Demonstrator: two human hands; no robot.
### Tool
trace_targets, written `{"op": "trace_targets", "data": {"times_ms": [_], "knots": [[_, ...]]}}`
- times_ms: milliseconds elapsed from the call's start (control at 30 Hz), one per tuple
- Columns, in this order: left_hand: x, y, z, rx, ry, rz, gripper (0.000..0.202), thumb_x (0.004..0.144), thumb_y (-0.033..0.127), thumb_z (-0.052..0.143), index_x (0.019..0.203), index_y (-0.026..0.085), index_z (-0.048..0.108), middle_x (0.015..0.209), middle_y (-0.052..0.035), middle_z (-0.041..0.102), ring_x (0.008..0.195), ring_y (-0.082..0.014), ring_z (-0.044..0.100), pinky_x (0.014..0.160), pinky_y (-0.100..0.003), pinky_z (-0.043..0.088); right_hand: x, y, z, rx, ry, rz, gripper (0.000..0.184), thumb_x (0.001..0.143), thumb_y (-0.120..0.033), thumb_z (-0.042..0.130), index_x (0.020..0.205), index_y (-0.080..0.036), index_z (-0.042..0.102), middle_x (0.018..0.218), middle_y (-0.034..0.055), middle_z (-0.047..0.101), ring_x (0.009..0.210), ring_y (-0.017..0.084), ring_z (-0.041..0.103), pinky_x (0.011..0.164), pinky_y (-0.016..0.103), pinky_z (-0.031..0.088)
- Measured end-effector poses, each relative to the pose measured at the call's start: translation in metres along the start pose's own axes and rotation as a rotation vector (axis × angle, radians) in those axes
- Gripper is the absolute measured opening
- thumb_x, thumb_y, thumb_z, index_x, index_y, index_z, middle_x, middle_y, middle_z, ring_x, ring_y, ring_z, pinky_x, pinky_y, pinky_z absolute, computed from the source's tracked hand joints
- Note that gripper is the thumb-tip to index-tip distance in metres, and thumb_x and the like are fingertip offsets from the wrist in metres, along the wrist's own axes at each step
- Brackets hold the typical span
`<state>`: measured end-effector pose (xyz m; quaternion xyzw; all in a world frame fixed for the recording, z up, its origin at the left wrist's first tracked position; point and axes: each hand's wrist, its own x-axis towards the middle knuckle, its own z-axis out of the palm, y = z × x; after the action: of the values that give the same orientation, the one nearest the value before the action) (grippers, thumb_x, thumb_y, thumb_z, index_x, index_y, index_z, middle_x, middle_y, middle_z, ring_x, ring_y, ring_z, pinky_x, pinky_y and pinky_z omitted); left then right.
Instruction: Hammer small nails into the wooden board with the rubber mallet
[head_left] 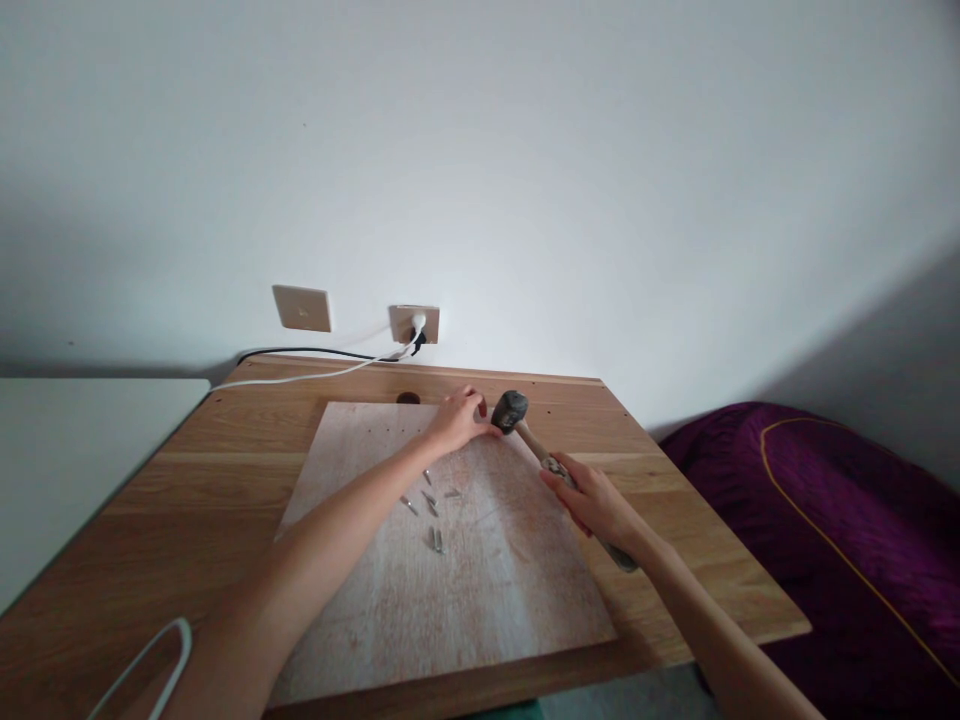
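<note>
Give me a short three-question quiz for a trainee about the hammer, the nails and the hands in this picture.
1. True or false: the right hand grips the dark-headed, wooden-handled hammer by its handle.
2. Multiple choice: the loose grey metal nails lie A) on the pale square wooden board, B) in a box, C) in the right hand.
3. Fill in: the hammer's head sits just to the ___ of the left hand.

Key: 1 true; 2 A; 3 right.
</note>
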<state>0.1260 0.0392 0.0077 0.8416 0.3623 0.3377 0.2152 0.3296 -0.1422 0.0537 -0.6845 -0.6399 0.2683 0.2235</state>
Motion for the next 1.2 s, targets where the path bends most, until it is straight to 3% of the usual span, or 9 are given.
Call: {"op": "trace_targets", "data": {"times_ms": [367,567,700,867,1033,1200], "knots": [[0.002,-0.002,0.000,-0.008,-0.007,-0.037,0.038,0.069,0.045,0.090,0.087,0.018,0.069,0.096,-0.0067,0.073,0.096,-0.0274,0.068,0.087,-0.036,0.050,-0.009,0.005,-0.007,0.005,-0.020,0.008,0.039,0.095,-0.053,0.047,0.111,-0.020,0.061,0.056,-0.0087,0.048,0.034,0.011,0.049,0.032,0.020,0.037],[0.001,-0.003,-0.001,-0.024,-0.068,0.057,0.026,0.076,0.040,0.087,0.087,0.020,0.074,0.102,-0.0060,0.071,0.103,-0.0265,0.067,0.094,-0.037,0.048,-0.014,0.009,-0.004,0.045,0.053,0.049,0.035,0.095,-0.053,0.046,0.102,-0.021,0.058,0.057,-0.0092,0.046,0.033,0.010,0.046,0.031,0.020,0.035],[0.001,-0.004,-0.001,-0.039,-0.094,0.143,0.013,0.078,0.032,0.085,0.082,0.022,0.076,0.107,-0.0054,0.071,0.105,-0.0247,0.066,0.098,-0.036,0.047,-0.014,0.000,-0.008,0.076,0.121,0.043,0.032,0.096,-0.054,0.045,0.087,-0.023,0.051,0.054,-0.0096,0.045,0.033,0.009,0.043,0.031,0.019,0.031],[0.001,-0.002,-0.001,-0.039,-0.102,0.200,0.007,0.081,0.025,0.081,0.078,0.021,0.075,0.105,-0.0049,0.073,0.109,-0.0251,0.063,0.101,-0.039,0.045,-0.015,-0.022,-0.017,0.097,0.108,-0.011,0.034,0.096,-0.055,0.047,0.097,-0.022,0.055,0.051,-0.0105,0.044,0.032,0.010,0.042,0.032,0.019,0.030],[-0.002,0.000,-0.003,-0.009,-0.098,0.181,0.025,0.075,0.034,0.087,0.086,0.019,0.070,0.112,-0.0083,0.068,0.115,-0.0294,0.060,0.103,-0.043,0.044,-0.015,-0.030,-0.013,0.051,0.109,-0.033,0.036,0.098,-0.053,0.046,0.108,-0.021,0.059,0.050,-0.0096,0.046,0.032,0.011,0.044,0.032,0.020,0.032],[-0.003,0.001,-0.003,0.012,-0.072,0.111,0.045,0.068,0.041,0.092,0.097,0.017,0.068,0.114,-0.0128,0.064,0.114,-0.0324,0.060,0.101,-0.044,0.047,-0.011,-0.023,-0.011,0.023,0.010,0.009,0.031,0.095,-0.052,0.047,0.093,-0.022,0.056,0.058,-0.0077,0.049,0.032,0.009,0.046,0.029,0.019,0.032]]}}
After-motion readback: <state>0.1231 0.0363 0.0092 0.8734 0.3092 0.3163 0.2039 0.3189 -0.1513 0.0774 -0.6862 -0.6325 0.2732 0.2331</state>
